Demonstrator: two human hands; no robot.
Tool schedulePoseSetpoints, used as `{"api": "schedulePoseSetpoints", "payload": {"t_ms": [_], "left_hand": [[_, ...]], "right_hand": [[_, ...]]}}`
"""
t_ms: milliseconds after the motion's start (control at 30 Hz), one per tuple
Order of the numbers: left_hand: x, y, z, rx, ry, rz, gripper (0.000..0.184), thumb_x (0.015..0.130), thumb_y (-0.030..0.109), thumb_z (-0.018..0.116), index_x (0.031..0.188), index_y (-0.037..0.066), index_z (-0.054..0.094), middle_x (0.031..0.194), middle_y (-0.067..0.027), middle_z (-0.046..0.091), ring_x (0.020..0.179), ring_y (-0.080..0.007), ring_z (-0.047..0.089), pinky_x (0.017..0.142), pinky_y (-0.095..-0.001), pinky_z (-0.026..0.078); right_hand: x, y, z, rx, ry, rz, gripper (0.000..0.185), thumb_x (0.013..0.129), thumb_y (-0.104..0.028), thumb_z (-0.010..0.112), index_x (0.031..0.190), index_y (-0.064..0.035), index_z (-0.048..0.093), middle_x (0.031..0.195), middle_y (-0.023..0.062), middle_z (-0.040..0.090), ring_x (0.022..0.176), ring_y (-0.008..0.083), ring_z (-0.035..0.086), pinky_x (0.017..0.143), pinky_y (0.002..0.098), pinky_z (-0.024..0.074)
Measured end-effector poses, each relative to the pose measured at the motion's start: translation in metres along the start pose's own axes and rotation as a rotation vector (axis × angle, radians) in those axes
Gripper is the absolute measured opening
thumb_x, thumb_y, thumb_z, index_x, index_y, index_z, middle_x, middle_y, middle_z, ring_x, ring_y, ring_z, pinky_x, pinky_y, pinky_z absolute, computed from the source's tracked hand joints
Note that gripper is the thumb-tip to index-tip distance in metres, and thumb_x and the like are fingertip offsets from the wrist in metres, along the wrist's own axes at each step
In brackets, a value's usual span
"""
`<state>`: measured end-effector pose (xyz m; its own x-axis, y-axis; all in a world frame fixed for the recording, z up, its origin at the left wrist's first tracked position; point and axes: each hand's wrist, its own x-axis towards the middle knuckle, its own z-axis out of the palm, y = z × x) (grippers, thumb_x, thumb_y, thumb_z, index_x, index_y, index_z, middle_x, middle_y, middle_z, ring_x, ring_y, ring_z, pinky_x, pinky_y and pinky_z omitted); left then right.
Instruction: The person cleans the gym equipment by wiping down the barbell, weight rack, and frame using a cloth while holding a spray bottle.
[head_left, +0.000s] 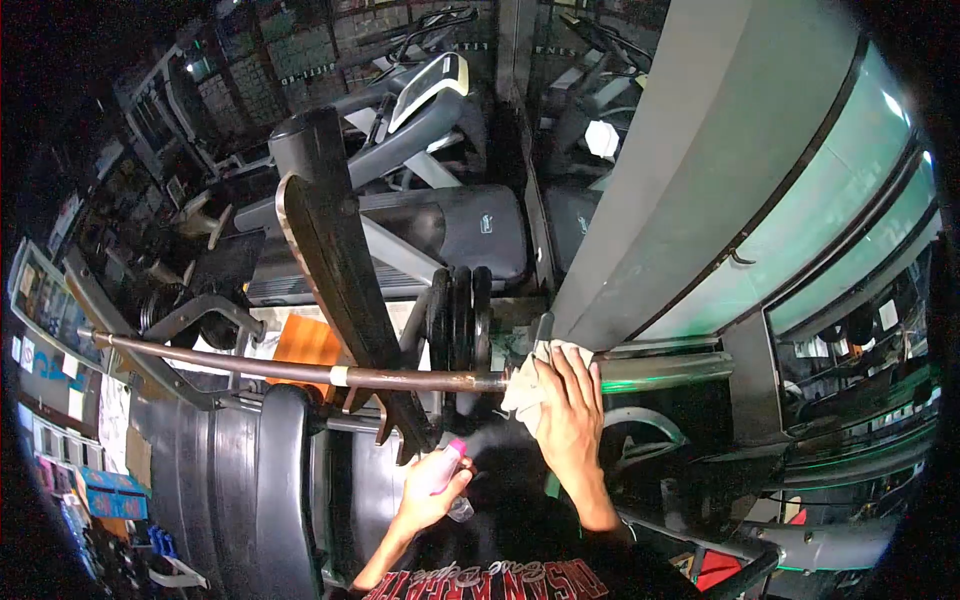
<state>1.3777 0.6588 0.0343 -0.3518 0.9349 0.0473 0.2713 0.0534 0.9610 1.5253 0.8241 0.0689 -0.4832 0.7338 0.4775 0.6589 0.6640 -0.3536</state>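
Observation:
A long barbell (430, 380) lies across the view on a dark upright rack post (345, 260). My right hand (568, 405) presses a pale cloth (524, 392) against the bar, beside its thicker sleeve (670, 372) on the right; the fingers lie over the cloth. Below the bar and further left, my left hand (432, 488) is wrapped round a small clear bottle with a pink top (452, 455). The bottle does not touch the bar.
Weight plates (460, 315) hang behind the bar. A black padded bench (285, 480) stands at the lower left. A treadmill (470, 230) is at the back, a grey pillar (650, 170) at the right. A blue box (110, 493) sits far left.

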Motion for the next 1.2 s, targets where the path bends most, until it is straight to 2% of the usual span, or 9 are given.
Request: {"api": "schedulePoseSetpoints", "payload": {"t_ms": [167,267,400,500,633,967,1033,1100,1200], "left_hand": [[0.000,-0.018,0.003,-0.131,-0.032,-0.211,0.014,0.083,0.008,0.068,0.095,0.004,0.065,0.081,-0.0041,0.064,0.067,-0.0100,0.061,0.062,-0.0249,0.049],[0.009,-0.016,0.005,-0.056,-0.019,-0.038,0.014,0.082,0.008,0.068,0.095,0.003,0.065,0.080,-0.0045,0.064,0.068,-0.0119,0.062,0.064,-0.0260,0.049],[0.019,-0.012,0.005,-0.111,-0.053,-0.118,0.014,0.082,0.008,0.068,0.095,0.003,0.065,0.081,-0.0054,0.065,0.071,-0.0147,0.063,0.066,-0.0275,0.050],[0.022,-0.013,0.005,0.034,-0.069,0.040,0.015,0.082,0.008,0.068,0.096,0.003,0.065,0.082,-0.0065,0.065,0.073,-0.0151,0.064,0.068,-0.0278,0.050],[0.022,-0.014,0.010,-0.077,-0.115,-0.002,0.016,0.081,0.008,0.068,0.096,0.003,0.065,0.082,-0.0064,0.065,0.072,-0.0130,0.063,0.067,-0.0268,0.050],[0.033,0.007,-0.006,-0.049,-0.234,0.038,0.018,0.083,0.010,0.068,0.099,0.003,0.065,0.084,-0.0062,0.066,0.071,-0.0122,0.064,0.068,-0.0261,0.051],[0.033,0.006,-0.009,-0.050,-0.221,0.056,0.018,0.083,0.010,0.068,0.099,0.003,0.065,0.083,-0.0061,0.066,0.071,-0.0125,0.064,0.068,-0.0263,0.051],[0.031,0.003,-0.013,-0.079,-0.210,0.023,0.017,0.082,0.011,0.069,0.097,0.003,0.065,0.083,-0.0058,0.066,0.072,-0.0136,0.064,0.068,-0.0271,0.051],[0.029,0.003,-0.017,-0.012,-0.228,0.088,0.016,0.082,0.010,0.069,0.096,0.003,0.065,0.083,-0.0056,0.066,0.072,-0.0133,0.063,0.067,-0.0272,0.050]], "right_hand": [[-0.015,-0.004,-0.008,0.152,0.021,0.018,0.043,0.078,-0.001,0.059,0.120,-0.0093,0.059,0.130,0.0122,0.054,0.126,0.0295,0.046,0.106,0.0443,0.0345],[-0.019,-0.008,-0.019,0.213,0.053,0.041,0.047,0.075,0.003,0.058,0.121,-0.0090,0.057,0.125,0.0129,0.057,0.120,0.0311,0.051,0.102,0.0393,0.0407],[-0.013,0.004,-0.037,0.591,0.137,0.277,0.052,0.072,0.007,0.049,0.122,-0.0047,0.055,0.112,0.0189,0.063,0.098,0.0368,0.062,0.086,0.0432,0.0490],[-0.002,0.028,-0.034,0.400,0.368,0.270,0.053,0.070,0.008,0.045,0.120,-0.0030,0.056,0.113,0.0169,0.062,0.101,0.0366,0.060,0.091,0.0424,0.0473],[0.012,0.010,-0.012,-0.060,0.027,0.028,0.039,0.077,-0.006,0.060,0.116,-0.0106,0.060,0.121,0.0130,0.059,0.120,0.0300,0.050,0.109,0.0472,0.0269],[-0.036,0.052,-0.014,-0.089,0.286,0.135,0.022,0.074,-0.006,0.059,0.095,-0.0082,0.065,0.110,0.0100,0.061,0.115,0.0292,0.053,0.102,0.0535,0.0344],[-0.025,0.102,-0.023,0.206,0.512,0.302,0.032,0.081,-0.010,0.058,0.113,-0.0090,0.063,0.118,0.0153,0.059,0.116,0.0336,0.052,0.101,0.0521,0.0360],[-0.049,0.155,-0.034,-0.498,0.411,0.422,0.036,0.083,-0.010,0.058,0.119,-0.0112,0.060,0.126,0.0160,0.056,0.117,0.0363,0.050,0.104,0.0515,0.0341],[-0.031,0.148,-0.056,-0.478,0.367,0.437,0.034,0.087,-0.003,0.053,0.120,-0.0077,0.057,0.134,0.0130,0.050,0.125,0.0361,0.045,0.107,0.0493,0.0330]]}}
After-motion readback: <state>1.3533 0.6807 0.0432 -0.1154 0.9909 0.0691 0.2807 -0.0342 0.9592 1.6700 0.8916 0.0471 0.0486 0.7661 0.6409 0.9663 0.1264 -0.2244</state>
